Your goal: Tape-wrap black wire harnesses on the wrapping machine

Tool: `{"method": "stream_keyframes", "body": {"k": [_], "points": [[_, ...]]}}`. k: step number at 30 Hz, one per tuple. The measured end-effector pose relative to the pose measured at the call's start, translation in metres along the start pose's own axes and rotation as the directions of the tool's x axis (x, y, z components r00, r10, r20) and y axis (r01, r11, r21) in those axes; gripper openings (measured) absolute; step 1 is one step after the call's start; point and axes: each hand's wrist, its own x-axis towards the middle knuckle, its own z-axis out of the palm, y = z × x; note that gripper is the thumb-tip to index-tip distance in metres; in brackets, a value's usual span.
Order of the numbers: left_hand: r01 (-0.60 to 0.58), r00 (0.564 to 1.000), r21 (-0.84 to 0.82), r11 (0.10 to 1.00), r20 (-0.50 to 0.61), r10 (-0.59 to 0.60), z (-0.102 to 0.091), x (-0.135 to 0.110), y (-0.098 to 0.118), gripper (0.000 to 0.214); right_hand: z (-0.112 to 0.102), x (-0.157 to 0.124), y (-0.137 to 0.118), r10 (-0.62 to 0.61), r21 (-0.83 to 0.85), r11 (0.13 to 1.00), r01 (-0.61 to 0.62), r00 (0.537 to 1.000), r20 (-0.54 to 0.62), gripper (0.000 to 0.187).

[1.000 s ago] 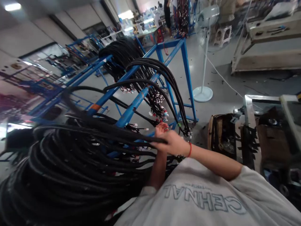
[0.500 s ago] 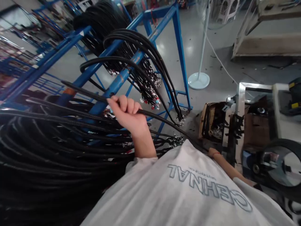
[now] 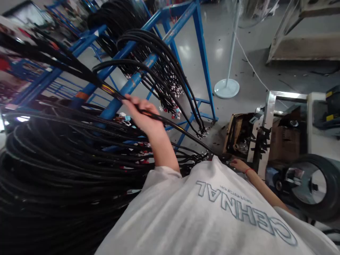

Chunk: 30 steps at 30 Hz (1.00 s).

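Note:
My left hand (image 3: pixel 145 115) is closed around a black sheathed cable bundle (image 3: pixel 180 131) at the rack's front bar. Coloured wires, yellow and reddish, show through gaps in its sheath just beyond the fingers. Up and to the left the bundle splits into several blurred black branches (image 3: pixel 66 65); its other end runs down right and out of sight behind my shirt. My right hand (image 3: pixel 239 165) hangs low at the right with its fingers stretched out, and no cable shows in it. Below my left arm, a thick mass of similar black cables (image 3: pixel 66 170) hangs, some ends bearing small connectors.
A blue metal rack (image 3: pixel 203 60) carries more draped black cables (image 3: pixel 156 39). Behind it stands a pole on a round pale base (image 3: pixel 227 88). To the right are an open cardboard box (image 3: pixel 230 136), a metal-framed cart (image 3: pixel 269 117) and a black-rimmed wheel (image 3: pixel 329 187).
The far end of the cable bundle has swung upward at the left, showing its branches and coloured wires. My left hand keeps its grip, while my right hand has come off the lower part.

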Motion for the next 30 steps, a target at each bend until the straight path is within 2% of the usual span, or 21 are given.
{"method": "stream_keyframes", "body": {"k": [1,2,3,4,5,7,9,10,12,13,14,15,16,18,19,21,23,25,27,29,30], "points": [[-0.018,0.999,-0.057,0.998,0.032,0.020,0.007,0.008,0.005,0.043,-0.001,-0.004,-0.003,0.014,0.018,1.000,-0.014,1.000,-0.003,0.015],[0.041,0.994,-0.082,0.996,0.103,-0.033,0.016,0.008,0.007,0.044,-0.003,-0.009,-0.010,0.024,0.051,0.998,-0.025,1.000,0.006,0.013],[0.165,0.967,-0.072,0.984,0.206,-0.148,0.025,0.000,0.004,0.041,-0.006,-0.015,-0.020,0.025,0.099,0.995,-0.028,0.999,0.024,0.013],[0.332,0.895,-0.017,0.943,0.321,-0.309,0.034,-0.014,-0.001,0.036,-0.012,-0.023,-0.034,0.015,0.160,0.987,-0.022,0.999,0.043,0.016],[0.480,0.781,0.064,0.875,0.423,-0.460,0.040,-0.033,-0.008,0.035,-0.020,-0.032,-0.052,-0.013,0.236,0.972,-0.006,0.997,0.079,0.023],[0.663,0.509,0.215,0.718,0.574,-0.642,0.043,-0.074,-0.022,0.046,-0.044,-0.056,-0.095,-0.111,0.377,0.923,0.075,0.991,0.073,0.041],[0.754,0.206,0.351,0.555,0.675,-0.708,0.037,-0.108,-0.035,0.058,-0.074,-0.085,-0.141,-0.276,0.515,0.836,0.189,0.956,0.097,0.053],[0.777,0.038,0.430,0.459,0.696,-0.717,0.033,-0.120,-0.042,0.062,-0.090,-0.100,-0.162,-0.348,0.586,0.769,0.253,0.936,0.053,0.063],[0.752,-0.317,0.615,0.238,0.653,-0.688,0.028,-0.139,-0.057,0.070,-0.116,-0.127,-0.194,-0.451,0.666,0.619,0.417,0.882,-0.134,0.078],[0.703,-0.473,0.699,0.129,0.596,-0.649,0.028,-0.148,-0.065,0.072,-0.126,-0.138,-0.206,-0.461,0.669,0.560,0.489,0.855,-0.239,0.080],[0.643,-0.603,0.765,0.033,0.532,-0.594,0.030,-0.156,-0.073,0.073,-0.132,-0.148,-0.213,-0.457,0.659,0.519,0.545,0.828,-0.326,0.080],[0.580,-0.706,0.814,-0.045,0.474,-0.527,0.034,-0.165,-0.080,0.074,-0.135,-0.155,-0.218,-0.444,0.644,0.481,0.596,0.798,-0.407,0.077],[0.519,-0.786,0.848,-0.105,0.426,-0.447,0.039,-0.173,-0.087,0.074,-0.135,-0.161,-0.219,-0.422,0.629,0.436,0.644,0.763,-0.489,0.072],[0.393,-0.904,0.900,-0.189,0.340,-0.260,0.051,-0.191,-0.097,0.073,-0.127,-0.169,-0.216,-0.330,0.585,0.330,0.741,0.671,-0.664,0.062],[0.314,-0.946,0.926,-0.210,0.285,-0.158,0.056,-0.199,-0.101,0.072,-0.122,-0.172,-0.213,-0.255,0.555,0.282,0.783,0.619,-0.743,0.057],[0.177,-0.984,0.958,-0.225,0.175,-0.028,0.065,-0.216,-0.106,0.067,-0.110,-0.179,-0.203,-0.102,0.496,0.220,0.840,0.525,-0.845,0.047],[0.121,-0.993,0.962,-0.244,0.121,-0.016,0.070,-0.233,-0.110,0.063,-0.103,-0.188,-0.196,-0.054,0.457,0.177,0.872,0.472,-0.880,0.041],[0.111,-0.993,0.955,-0.275,0.092,-0.080,0.072,-0.248,-0.111,0.061,-0.102,-0.199,-0.192,-0.085,0.404,0.121,0.907,0.415,-0.906,0.040],[0.103,-0.988,0.954,-0.283,0.066,-0.137,0.072,-0.259,-0.109,0.058,-0.105,-0.212,-0.192,-0.115,0.311,0.071,0.948,0.317,-0.941,0.037],[0.140,-0.966,0.965,-0.220,0.085,-0.246,0.075,-0.267,-0.106,0.052,-0.108,-0.222,-0.193,-0.099,0.208,0.073,0.975,0.215,-0.972,0.031],[0.183,-0.935,0.972,-0.144,0.127,-0.330,0.078,-0.271,-0.105,0.048,-0.109,-0.224,-0.193,-0.064,0.151,0.110,0.982,0.159,-0.985,0.033]]}}
